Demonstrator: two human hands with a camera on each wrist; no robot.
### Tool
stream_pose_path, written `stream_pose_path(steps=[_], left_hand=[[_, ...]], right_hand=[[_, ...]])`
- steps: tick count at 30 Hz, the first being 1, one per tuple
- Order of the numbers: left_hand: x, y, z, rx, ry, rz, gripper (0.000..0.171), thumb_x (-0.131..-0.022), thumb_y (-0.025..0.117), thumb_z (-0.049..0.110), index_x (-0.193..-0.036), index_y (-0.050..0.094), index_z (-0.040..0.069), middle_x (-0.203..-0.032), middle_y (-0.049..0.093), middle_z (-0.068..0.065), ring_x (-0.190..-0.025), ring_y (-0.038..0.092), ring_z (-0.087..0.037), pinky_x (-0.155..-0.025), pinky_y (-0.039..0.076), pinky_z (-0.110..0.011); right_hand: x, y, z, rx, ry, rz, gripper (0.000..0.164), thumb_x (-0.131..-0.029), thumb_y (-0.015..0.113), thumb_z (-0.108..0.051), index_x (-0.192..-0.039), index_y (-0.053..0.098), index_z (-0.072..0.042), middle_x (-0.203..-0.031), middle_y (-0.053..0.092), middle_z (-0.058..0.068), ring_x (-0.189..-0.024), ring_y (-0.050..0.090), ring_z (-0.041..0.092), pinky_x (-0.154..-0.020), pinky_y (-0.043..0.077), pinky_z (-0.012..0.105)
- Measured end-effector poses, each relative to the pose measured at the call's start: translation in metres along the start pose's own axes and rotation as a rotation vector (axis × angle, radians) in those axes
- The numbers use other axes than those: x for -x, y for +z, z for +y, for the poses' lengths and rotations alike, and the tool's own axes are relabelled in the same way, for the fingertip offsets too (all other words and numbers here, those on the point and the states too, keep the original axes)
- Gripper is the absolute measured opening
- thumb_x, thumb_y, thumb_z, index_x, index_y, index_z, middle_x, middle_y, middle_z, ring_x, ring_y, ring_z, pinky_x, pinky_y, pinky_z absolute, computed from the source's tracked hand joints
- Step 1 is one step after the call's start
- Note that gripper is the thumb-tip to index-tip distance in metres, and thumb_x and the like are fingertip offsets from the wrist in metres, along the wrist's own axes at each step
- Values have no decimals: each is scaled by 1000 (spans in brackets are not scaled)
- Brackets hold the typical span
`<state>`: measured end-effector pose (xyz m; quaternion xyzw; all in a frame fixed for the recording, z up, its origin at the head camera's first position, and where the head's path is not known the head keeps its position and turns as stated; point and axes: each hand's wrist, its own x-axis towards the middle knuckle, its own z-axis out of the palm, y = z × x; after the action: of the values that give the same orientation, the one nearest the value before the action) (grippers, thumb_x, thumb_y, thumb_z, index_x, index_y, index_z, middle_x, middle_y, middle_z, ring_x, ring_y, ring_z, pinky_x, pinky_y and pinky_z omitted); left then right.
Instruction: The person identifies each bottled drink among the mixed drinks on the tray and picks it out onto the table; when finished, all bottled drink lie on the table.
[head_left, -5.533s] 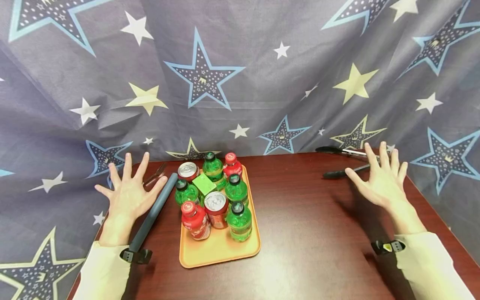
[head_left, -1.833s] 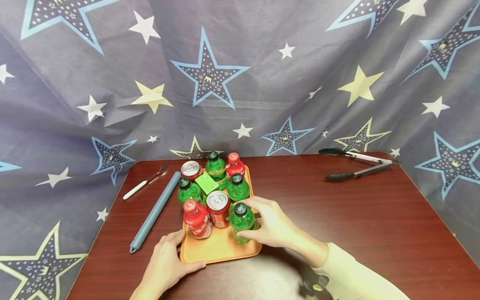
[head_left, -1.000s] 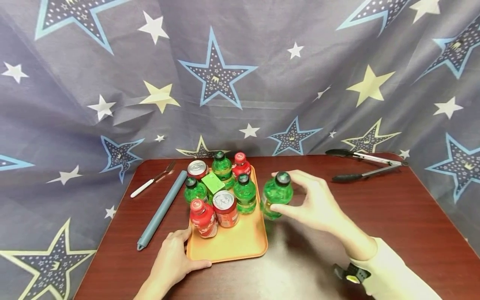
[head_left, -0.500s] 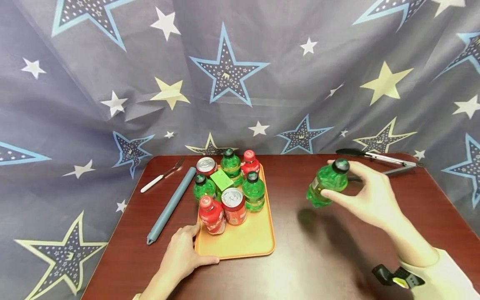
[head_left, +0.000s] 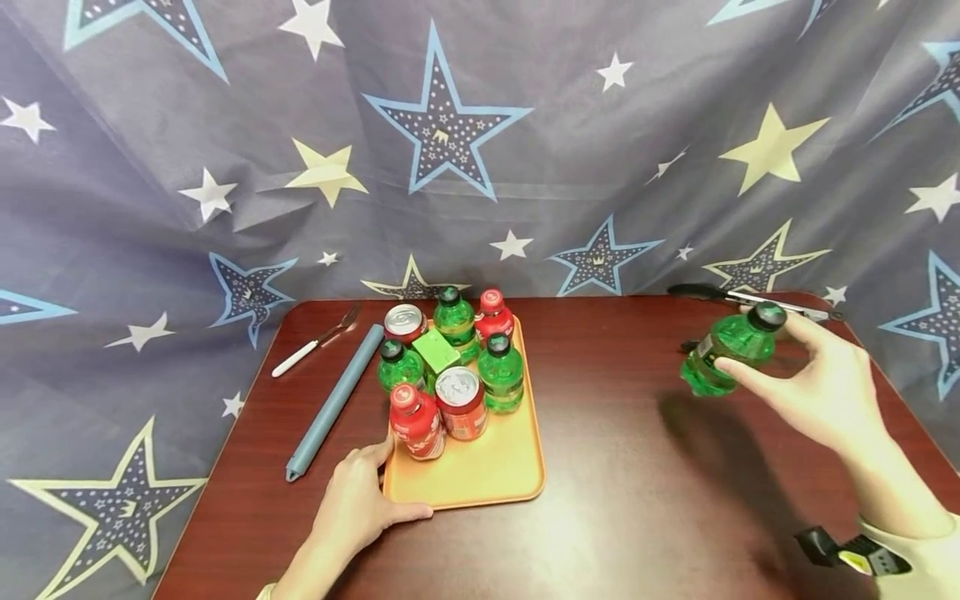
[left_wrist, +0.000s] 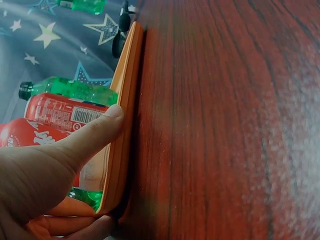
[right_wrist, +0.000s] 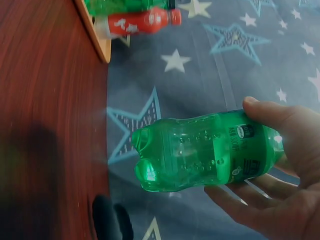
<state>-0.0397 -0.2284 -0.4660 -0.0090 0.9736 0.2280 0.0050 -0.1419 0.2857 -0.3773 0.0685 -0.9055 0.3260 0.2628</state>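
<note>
My right hand (head_left: 832, 392) grips a green plastic bottle (head_left: 731, 350) with a black cap, thumb on one side and fingers on the other. The bottle is tilted and held above the right part of the table, its shadow below. In the right wrist view its base (right_wrist: 150, 155) points away from the hand. My left hand (head_left: 352, 496) holds the near left corner of an orange tray (head_left: 480, 483), thumb along the front rim and fingers curled at the side. On the tray stand several green bottles (head_left: 501, 375), two red bottles (head_left: 416, 425), two red cans (head_left: 461, 404) and a light green block (head_left: 437, 352).
Left of the tray lie a blue-grey rod (head_left: 333, 408) and a white-handled fork (head_left: 313, 343). Black-tipped tongs (head_left: 697, 291) lie at the back right, partly hidden behind the bottle and right hand. A star-patterned cloth (head_left: 570, 192) hangs behind the table (head_left: 600, 500).
Both hands came from spread above the table to the tray and a green bottle. My right hand lifted that bottle off the tray and carried it right. My left hand stays at the tray corner.
</note>
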Motion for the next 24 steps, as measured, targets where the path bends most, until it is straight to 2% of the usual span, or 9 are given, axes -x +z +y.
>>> stream_pose_path(steps=[4,6,8,10,13,16,20,24], left_hand=[[1,0,0,-1,-3,-1,118,-54,103,57,-147,61,-2,-136,72,-22,-121,68,-41,-103,56,-56],[1,0,1,-4,-4,-1,118,-55,103,57,-147,61,-2,-135,72,-22,-121,68,-41,-102,56,-57],[1,0,1,-9,-1,2,117,-55,103,57,-147,61,-2,-135,72,-22,-121,68,-41,-102,56,-57],[0,-1,1,-13,4,6,117,-55,103,56,-147,61,-3,-135,72,-22,-121,68,-41,-102,56,-57],[0,-1,1,-18,11,13,117,-55,104,54,-147,61,-3,-135,72,-22,-121,68,-41,-102,56,-56],[0,-1,1,-19,15,14,117,-55,104,54,-147,61,-4,-135,72,-23,-121,68,-41,-102,56,-56],[0,0,1,-15,12,13,116,-55,104,54,-147,61,-3,-135,72,-23,-120,68,-41,-102,56,-56],[1,0,1,-11,15,18,116,-55,104,53,-147,61,-3,-134,72,-23,-120,68,-41,-102,56,-56]], right_hand=[[0,-9,16,35,41,28,60,-66,102,-18,-121,80,-19,-92,51,-56,-84,46,-29,-71,35,16],[-2,-16,23,68,71,39,56,-67,100,-20,-119,79,-15,-88,47,-58,-77,42,-26,-67,35,19],[-3,-22,30,87,126,33,53,-71,99,-24,-119,78,-14,-85,45,-59,-73,42,-28,-65,34,16],[-5,-28,37,83,164,36,48,-73,97,-24,-117,78,-19,-83,46,-59,-69,41,-29,-63,34,10],[-8,-33,51,-47,216,45,46,-78,93,-15,-117,75,-32,-85,55,-54,-72,52,-31,-67,37,-3],[-10,-36,68,-166,251,86,54,-79,90,-4,-110,70,-44,-86,62,-46,-73,57,-26,-67,41,-3],[-9,-38,90,-237,293,156,56,-78,85,6,-103,70,-42,-85,64,-43,-78,59,-23,-72,42,-1],[-6,-39,105,-295,313,214,55,-76,82,13,-107,75,-33,-87,66,-39,-84,61,-20,-77,42,0]])
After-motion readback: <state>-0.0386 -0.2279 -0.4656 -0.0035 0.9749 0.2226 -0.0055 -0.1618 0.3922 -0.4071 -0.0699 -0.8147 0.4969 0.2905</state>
